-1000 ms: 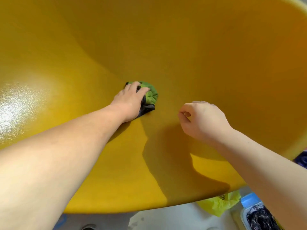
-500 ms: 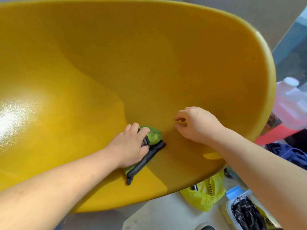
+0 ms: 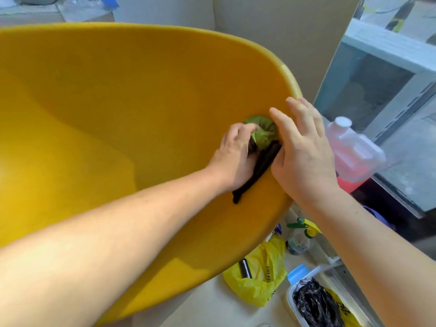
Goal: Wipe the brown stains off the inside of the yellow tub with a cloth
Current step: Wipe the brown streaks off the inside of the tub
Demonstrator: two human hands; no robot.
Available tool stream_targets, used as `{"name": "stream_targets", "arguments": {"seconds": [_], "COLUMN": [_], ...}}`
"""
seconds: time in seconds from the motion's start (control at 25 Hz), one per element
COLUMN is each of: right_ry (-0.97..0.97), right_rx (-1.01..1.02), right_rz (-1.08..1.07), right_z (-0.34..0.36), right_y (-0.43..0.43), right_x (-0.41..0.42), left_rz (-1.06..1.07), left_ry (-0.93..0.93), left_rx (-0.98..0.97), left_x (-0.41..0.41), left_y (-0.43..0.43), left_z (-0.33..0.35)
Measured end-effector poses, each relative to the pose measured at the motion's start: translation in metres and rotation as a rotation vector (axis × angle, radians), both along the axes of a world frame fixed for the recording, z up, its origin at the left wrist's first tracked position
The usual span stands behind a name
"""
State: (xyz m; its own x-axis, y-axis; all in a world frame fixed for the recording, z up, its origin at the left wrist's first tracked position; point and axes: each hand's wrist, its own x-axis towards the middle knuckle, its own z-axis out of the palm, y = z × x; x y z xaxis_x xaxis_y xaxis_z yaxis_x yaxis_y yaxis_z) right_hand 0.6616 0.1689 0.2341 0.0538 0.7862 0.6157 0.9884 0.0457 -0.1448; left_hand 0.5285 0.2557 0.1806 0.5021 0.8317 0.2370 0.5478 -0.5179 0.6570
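Tub: we see the yellow tub (image 3: 141, 102) tipped toward us, filling the left and centre of the frame, with its rim curving down the right side.
Cloth: the green cloth (image 3: 262, 134) sits bunched against the inside wall at right of centre, just inside the rim.
Cloth axis: a dark tail of it runs from the wad down to the lower left, passing under the palm.
Left grip: the left grip (image 3: 236, 156) is clenched on the cloth, fingers curled round the wad and pressing it to the wall.
Right grip: the right grip (image 3: 304, 156) is released, fingers straight and spread, lying flat at the rim just right of the cloth. We cannot tell whether it touches the cloth.
Key relation: the wad lies up and to the right of the left palm, at its fingertips, so the left grip is the one working it. The rim blocks further travel rightward, and the open wall lies to the left and above.
Stains: we make out no distinct brown marks, only darker shading on the upper wall.
Next move, as we judge it: a stroke back leftward along the wall.
Nearby: a jug of pink liquid (image 3: 354, 152) at right and a yellow plastic bag (image 3: 259, 277) on the floor below.
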Motion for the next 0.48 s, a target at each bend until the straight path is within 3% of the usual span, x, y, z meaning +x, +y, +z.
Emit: {"name": "stream_targets", "arguments": {"seconds": [0.08,0.24,0.4,0.48], "right_ry": [-0.021,-0.044,-0.136,-0.129], "right_rx": [0.014,-0.044,-0.5,-0.597], "right_rz": [0.008,0.161,0.22,0.213], "right_z": [-0.002,-0.006,-0.025,-0.031], "right_y": [0.003,0.008,0.005,0.008], "right_x": [0.0,-0.027,-0.055,-0.066], "left_rz": [0.064,0.359,0.325,0.251], "left_ry": [0.065,0.325,0.487,0.503], "left_rx": [0.027,-0.193,-0.216,-0.175], "left_x": [0.006,-0.022,-0.078,-0.097], "left_y": [0.039,0.063,-0.021,-0.062], "left_z": [0.009,-0.019,-0.06,-0.062]}}
